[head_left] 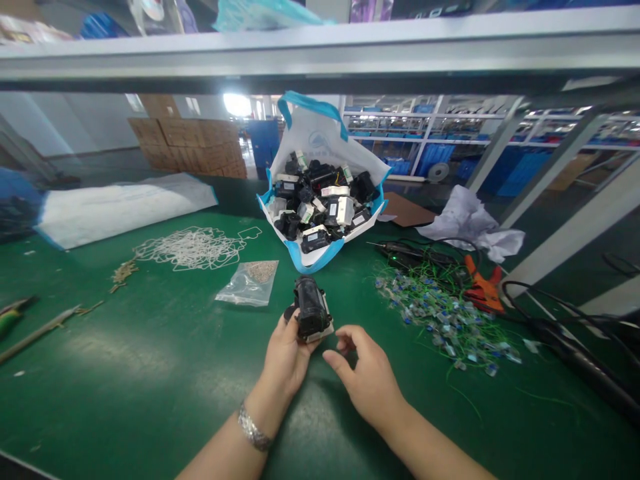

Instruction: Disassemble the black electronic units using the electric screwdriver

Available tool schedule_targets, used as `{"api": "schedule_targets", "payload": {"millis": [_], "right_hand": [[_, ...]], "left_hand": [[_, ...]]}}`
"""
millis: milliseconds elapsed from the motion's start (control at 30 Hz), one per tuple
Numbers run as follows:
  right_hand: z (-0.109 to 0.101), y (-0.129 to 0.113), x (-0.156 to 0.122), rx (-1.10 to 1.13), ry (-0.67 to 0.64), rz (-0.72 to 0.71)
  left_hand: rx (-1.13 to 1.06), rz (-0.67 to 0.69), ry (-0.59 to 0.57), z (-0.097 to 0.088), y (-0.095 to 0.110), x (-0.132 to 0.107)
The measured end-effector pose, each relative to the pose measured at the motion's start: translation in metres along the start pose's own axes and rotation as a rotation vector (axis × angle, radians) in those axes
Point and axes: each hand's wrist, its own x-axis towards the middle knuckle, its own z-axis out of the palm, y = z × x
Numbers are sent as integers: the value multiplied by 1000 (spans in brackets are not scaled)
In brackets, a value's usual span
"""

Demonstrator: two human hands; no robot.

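My left hand [286,360] grips a small black pump-like part [311,310] with a white label plate, held just above the green table [150,373]. My right hand [364,373] hovers right beside it, fingers curled and apart, thumb and fingertips near the part's lower right edge; whether they pinch something tiny I cannot tell. A white and blue bag [320,180] stands behind, open and filled with several similar black and white parts.
A clear bag of small pieces [249,283] lies left of the part. White string loops [193,248] lie further left. Green wire ties with tags [440,313], orange pliers [483,290], black cables [575,347] and crumpled paper [473,223] sit to the right. A shelf beam [320,57] runs overhead.
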Motion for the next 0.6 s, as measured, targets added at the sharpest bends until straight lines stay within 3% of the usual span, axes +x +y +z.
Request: {"api": "schedule_targets", "payload": {"millis": [67,167,300,367,500,600], "right_hand": [[1,2,1,-128,13,-72],[2,7,1,-289,85,-313],[1,9,1,-287,145,-458],[-1,7,2,-209,136,-416],[-2,1,4,-47,131,-179],[0,0,4,-56,149,-93]], "left_hand": [[8,-10,-33,1,-4,-4],[-7,-37,-48,2,-11,-9],[-33,-106,-29,3,-14,-12],[-38,-119,-19,3,-14,-12],[-14,-99,-15,5,-13,-13],[21,-61,-34,6,-13,-15]]}}
